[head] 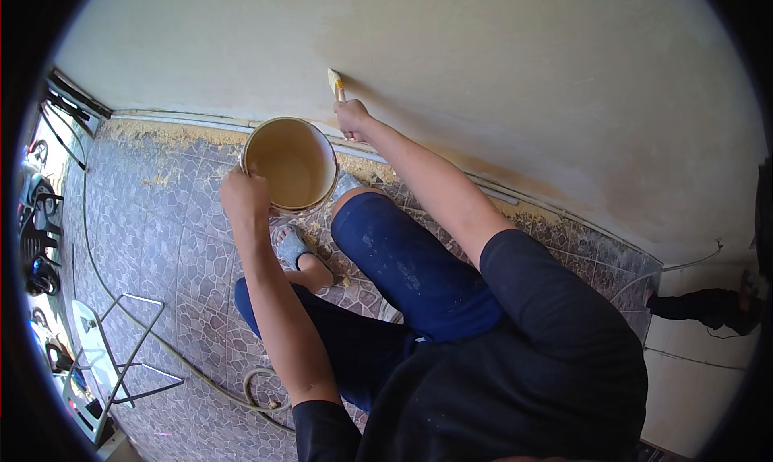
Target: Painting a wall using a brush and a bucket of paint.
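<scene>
My left hand (246, 196) grips the near-left rim of a round bucket (334, 181), its thumb over the edge. Tilted towards me, the bucket shows a tan liquid (295, 169) inside. In my right hand (352, 119) is the handle of a paintbrush (339, 91) with pale bristles and a yellowish band. The bristle tips lie against or very close to the wall (423, 51); which of the two I cannot tell. Darker, damp-looking patches spread over the wall around and right of the brush.
Pale pipes (181, 121) run along the foot of the wall. A hose (199, 374) snakes over the stone-patterned tile floor (151, 244), which is littered with tan flakes. At left stands a folding chair (96, 347), with motorbikes (42, 220) beyond. Another person (700, 305) is at far right.
</scene>
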The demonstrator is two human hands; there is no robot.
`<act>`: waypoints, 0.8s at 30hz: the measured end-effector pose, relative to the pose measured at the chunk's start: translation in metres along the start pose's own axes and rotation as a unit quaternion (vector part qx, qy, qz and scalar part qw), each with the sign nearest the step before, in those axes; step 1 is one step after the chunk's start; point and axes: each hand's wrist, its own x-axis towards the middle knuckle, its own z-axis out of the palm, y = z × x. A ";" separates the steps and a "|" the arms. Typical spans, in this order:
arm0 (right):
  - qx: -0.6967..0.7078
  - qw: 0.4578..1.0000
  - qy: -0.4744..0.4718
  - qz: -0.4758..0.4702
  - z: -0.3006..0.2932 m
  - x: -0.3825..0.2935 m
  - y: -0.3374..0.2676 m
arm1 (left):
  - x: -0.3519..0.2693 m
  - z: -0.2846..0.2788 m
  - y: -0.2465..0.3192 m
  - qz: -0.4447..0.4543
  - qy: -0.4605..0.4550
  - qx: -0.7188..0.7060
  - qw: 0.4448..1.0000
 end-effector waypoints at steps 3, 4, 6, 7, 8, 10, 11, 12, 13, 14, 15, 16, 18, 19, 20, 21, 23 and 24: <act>0.023 0.999 -0.012 -0.027 -0.065 -0.010 0.016 | -0.001 -0.004 0.004 -0.043 -0.008 0.007 0.999; 0.008 0.999 -0.009 -0.032 -0.079 -0.024 0.028 | -0.004 -0.008 0.000 -0.042 0.003 0.021 0.999; 0.059 0.994 0.085 -0.038 -0.113 -0.043 0.058 | -0.002 -0.009 -0.002 -0.033 0.014 0.028 0.999; 0.092 0.984 0.144 -0.047 -0.131 -0.050 0.075 | 0.004 0.000 -0.007 -0.020 0.012 0.032 0.999; 0.106 0.970 0.219 -0.015 -0.126 -0.065 0.090 | 0.005 -0.001 -0.020 -0.019 0.013 0.046 0.999; 0.115 0.949 0.294 0.013 -0.116 -0.075 0.107 | -0.002 -0.009 -0.022 -0.026 0.016 0.051 0.998; 0.099 0.925 0.368 0.016 -0.106 -0.073 0.113 | -0.006 -0.013 -0.023 -0.029 0.017 0.057 0.998; 0.084 0.894 0.440 0.018 -0.095 -0.066 0.123 | -0.007 -0.017 -0.025 -0.033 0.020 0.057 0.998; 0.077 0.884 0.460 -0.030 -0.099 -0.043 0.125 | -0.005 -0.014 -0.018 -0.030 0.011 0.038 0.999; 0.072 0.869 0.483 -0.079 -0.106 -0.014 0.115 | 0.000 -0.008 -0.007 -0.023 0.000 0.018 1.000; 0.095 0.883 0.455 -0.063 -0.088 0.005 0.097 | -0.004 -0.011 -0.002 -0.027 0.000 0.020 0.999; 0.115 0.899 0.420 -0.043 -0.059 0.017 0.075 | -0.012 -0.020 0.005 -0.050 -0.022 -0.008 0.998; 0.159 0.924 0.348 0.011 0.011 0.033 0.029 | -0.016 -0.031 -0.004 -0.085 -0.031 -0.032 0.995; 0.173 0.925 0.337 0.033 0.031 0.047 0.013 | -0.012 -0.027 -0.006 -0.079 -0.031 -0.031 0.996; 0.160 0.954 0.249 0.051 0.054 0.049 0.001 | -0.010 -0.025 -0.013 -0.080 -0.031 -0.028 0.996; 0.144 0.975 0.154 0.074 0.078 0.046 -0.007 | -0.011 -0.026 -0.017 -0.094 -0.028 -0.022 0.995; 0.078 0.993 0.068 0.058 0.092 0.052 -0.026 | -0.014 -0.030 -0.014 -0.064 -0.008 -0.006 0.998; 0.016 0.999 -0.010 0.029 0.092 0.055 -0.034 | -0.012 -0.027 -0.022 -0.068 -0.006 -0.005 0.998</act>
